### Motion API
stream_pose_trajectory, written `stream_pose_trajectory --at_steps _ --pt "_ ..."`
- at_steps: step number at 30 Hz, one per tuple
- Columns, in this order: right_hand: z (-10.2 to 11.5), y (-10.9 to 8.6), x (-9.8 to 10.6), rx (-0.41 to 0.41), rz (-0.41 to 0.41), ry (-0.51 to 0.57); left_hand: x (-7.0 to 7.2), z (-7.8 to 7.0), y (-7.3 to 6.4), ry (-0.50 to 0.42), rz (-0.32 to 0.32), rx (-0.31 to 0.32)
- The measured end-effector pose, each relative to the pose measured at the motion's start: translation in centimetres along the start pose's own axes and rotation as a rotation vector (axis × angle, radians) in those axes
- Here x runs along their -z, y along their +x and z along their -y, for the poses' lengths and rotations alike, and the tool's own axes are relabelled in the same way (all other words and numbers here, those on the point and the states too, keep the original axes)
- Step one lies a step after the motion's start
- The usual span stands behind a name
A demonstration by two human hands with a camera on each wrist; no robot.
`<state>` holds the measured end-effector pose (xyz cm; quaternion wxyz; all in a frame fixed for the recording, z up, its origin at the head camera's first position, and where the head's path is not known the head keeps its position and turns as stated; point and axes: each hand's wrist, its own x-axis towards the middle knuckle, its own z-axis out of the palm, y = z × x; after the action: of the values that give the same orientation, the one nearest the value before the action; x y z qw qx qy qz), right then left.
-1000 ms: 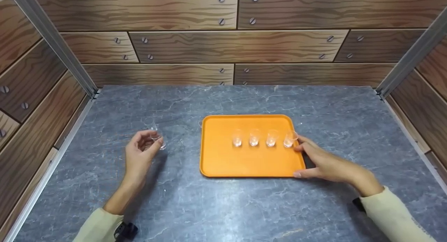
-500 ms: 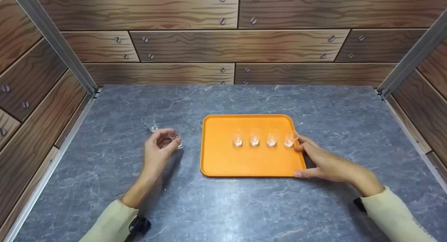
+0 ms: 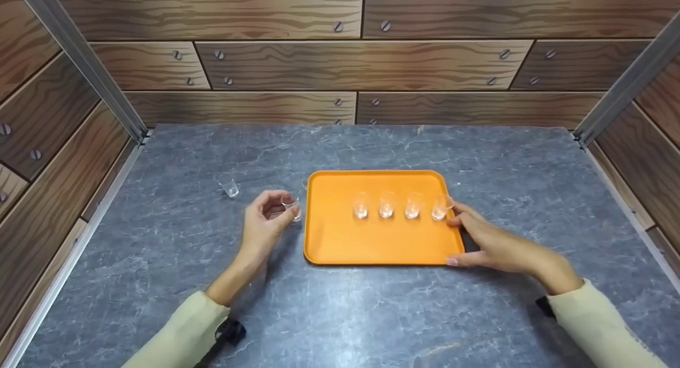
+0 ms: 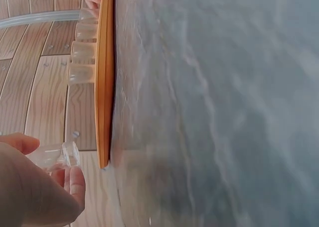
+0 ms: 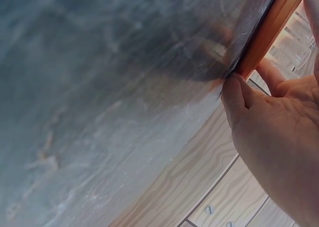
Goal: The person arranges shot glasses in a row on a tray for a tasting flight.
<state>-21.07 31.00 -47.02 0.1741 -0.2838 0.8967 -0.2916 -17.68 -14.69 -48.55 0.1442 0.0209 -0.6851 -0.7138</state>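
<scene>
My left hand (image 3: pixel 264 224) pinches a small clear shot glass (image 3: pixel 292 208) between thumb and fingers, just off the left edge of the orange tray (image 3: pixel 345 246). The left wrist view shows this glass (image 4: pixel 55 156) in the fingers, apart from the tray. Several similar shot glasses (image 3: pixel 387 206) stand in a row on the tray. My right hand (image 3: pixel 494 246) grips the tray's right edge, thumb at the near corner; its fingertips are close to the rightmost glass (image 3: pixel 440 208). Whether they touch that glass is unclear.
Another clear glass (image 3: pixel 231 188) is on the grey marbled table (image 3: pixel 212 150), beyond my left hand. A faint transparent rim (image 3: pixel 305 183) shows by the tray's upper left edge. Wood-patterned walls (image 3: pixel 361 65) enclose the table at the back and sides.
My left hand has moved right with its glass, up to the tray's left side, uncovering the other glass behind it. The right hand and the tray have stayed in place.
</scene>
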Motion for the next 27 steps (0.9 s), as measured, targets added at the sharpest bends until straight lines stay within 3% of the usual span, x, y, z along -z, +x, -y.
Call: stream_pose_trajectory --at_steps 9,20,27 --pt "-0.1 0.1 -0.1 0.011 0.010 0.000 -1.5 0.3 0.3 0.002 0.035 -0.012" --pt "0.0 0.1 -0.1 0.002 0.016 0.013 -3.1 0.3 0.4 -0.017 0.076 0.074" --pt "0.0 0.0 0.0 0.006 0.018 0.012 -3.8 0.4 0.7 -0.020 0.078 0.081"
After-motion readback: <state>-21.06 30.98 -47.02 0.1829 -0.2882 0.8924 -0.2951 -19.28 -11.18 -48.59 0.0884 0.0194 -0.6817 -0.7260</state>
